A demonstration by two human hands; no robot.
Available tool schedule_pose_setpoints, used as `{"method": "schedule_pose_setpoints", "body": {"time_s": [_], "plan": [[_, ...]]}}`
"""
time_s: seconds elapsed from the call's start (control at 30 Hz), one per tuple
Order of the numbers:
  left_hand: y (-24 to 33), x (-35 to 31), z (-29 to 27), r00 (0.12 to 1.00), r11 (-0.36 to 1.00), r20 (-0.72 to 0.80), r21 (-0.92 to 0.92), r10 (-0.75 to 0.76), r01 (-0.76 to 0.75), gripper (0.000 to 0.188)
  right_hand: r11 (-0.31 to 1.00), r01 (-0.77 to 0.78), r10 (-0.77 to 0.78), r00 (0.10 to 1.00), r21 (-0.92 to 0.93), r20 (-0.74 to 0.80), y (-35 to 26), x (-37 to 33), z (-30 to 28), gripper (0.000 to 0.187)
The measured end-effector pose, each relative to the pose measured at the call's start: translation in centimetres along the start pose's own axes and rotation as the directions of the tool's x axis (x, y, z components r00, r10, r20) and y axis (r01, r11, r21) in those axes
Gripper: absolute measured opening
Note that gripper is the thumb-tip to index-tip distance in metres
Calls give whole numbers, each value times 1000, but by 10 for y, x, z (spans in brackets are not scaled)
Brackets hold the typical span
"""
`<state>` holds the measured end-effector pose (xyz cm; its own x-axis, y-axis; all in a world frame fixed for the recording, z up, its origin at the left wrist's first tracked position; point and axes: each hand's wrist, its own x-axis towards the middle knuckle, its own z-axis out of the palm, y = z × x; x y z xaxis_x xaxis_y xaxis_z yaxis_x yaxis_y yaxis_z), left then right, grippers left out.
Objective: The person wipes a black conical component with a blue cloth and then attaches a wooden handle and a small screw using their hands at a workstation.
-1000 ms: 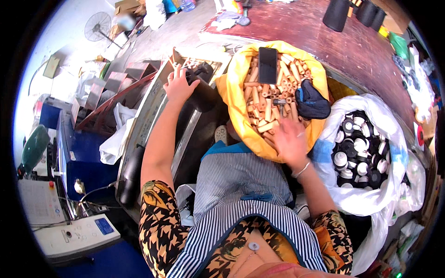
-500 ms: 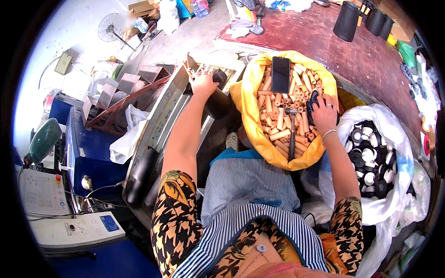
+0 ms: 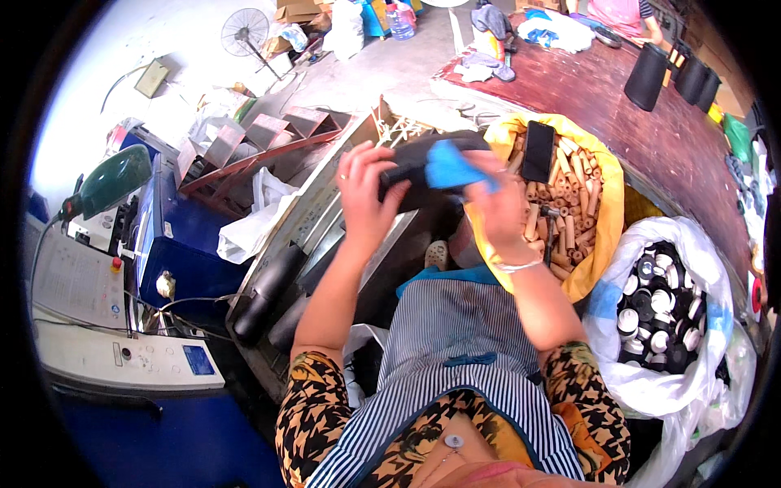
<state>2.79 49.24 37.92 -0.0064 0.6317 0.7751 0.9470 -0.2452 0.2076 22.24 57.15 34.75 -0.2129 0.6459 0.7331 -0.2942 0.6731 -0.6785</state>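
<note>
A black cylinder (image 3: 415, 189), smeared by motion, lies crosswise in the air between my hands. Curled round its left end are the fingers of my left hand (image 3: 368, 191). My right hand (image 3: 503, 207) is blurred at the other end, gripping a blue cloth (image 3: 454, 167) against the cylinder. Just right of that hand, a yellow bag (image 3: 608, 167) holds many tan tubes (image 3: 582, 191). On the tubes rest a black phone (image 3: 538, 151) and a hammer (image 3: 551, 224), partly covered by my right hand and wrist.
More black cylinders (image 3: 272, 281) lie in a long metal-sided crate at left. A white plastic bag (image 3: 610, 285) of black and white caps (image 3: 663, 301) stands at right. Behind is a reddish table (image 3: 569, 81) bearing upright black cylinders (image 3: 647, 77), with a person (image 3: 622, 16) beyond. A control panel (image 3: 154, 354) sits left.
The black cylinder has come up from the crate and now lies crosswise. My right hand has left the yellow bag and moved left to the cylinder with the cloth. The view has shifted left.
</note>
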Motion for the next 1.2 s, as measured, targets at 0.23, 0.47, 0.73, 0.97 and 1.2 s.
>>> {"method": "schedule_pose_setpoints", "body": {"time_s": [0.23, 0.47, 0.73, 0.97, 1.2], "plan": [[38, -32, -24, 993, 993, -54, -57, -104, 101, 27, 944, 245, -252, 968, -219, -4, -6, -25, 83, 45], [60, -54, -44, 973, 983, -146, -8, -181, 182, 32, 802, 342, -244, 936, -491, 254, 9, 19, 48, 37], [59, -52, -23, 821, 868, -291, -243, -490, 432, 24, 809, 341, -223, 932, -479, 287, -1, -37, 78, 41], [74, -70, -37, 866, 916, -302, -96, -399, 389, 22, 921, -83, -18, 967, -380, -254, 30, 28, 79, 39], [63, -92, -18, 505, 575, -334, -679, -796, 457, 23, -69, -428, 680, 641, 901, 357, 11, -45, 131, 59]]}}
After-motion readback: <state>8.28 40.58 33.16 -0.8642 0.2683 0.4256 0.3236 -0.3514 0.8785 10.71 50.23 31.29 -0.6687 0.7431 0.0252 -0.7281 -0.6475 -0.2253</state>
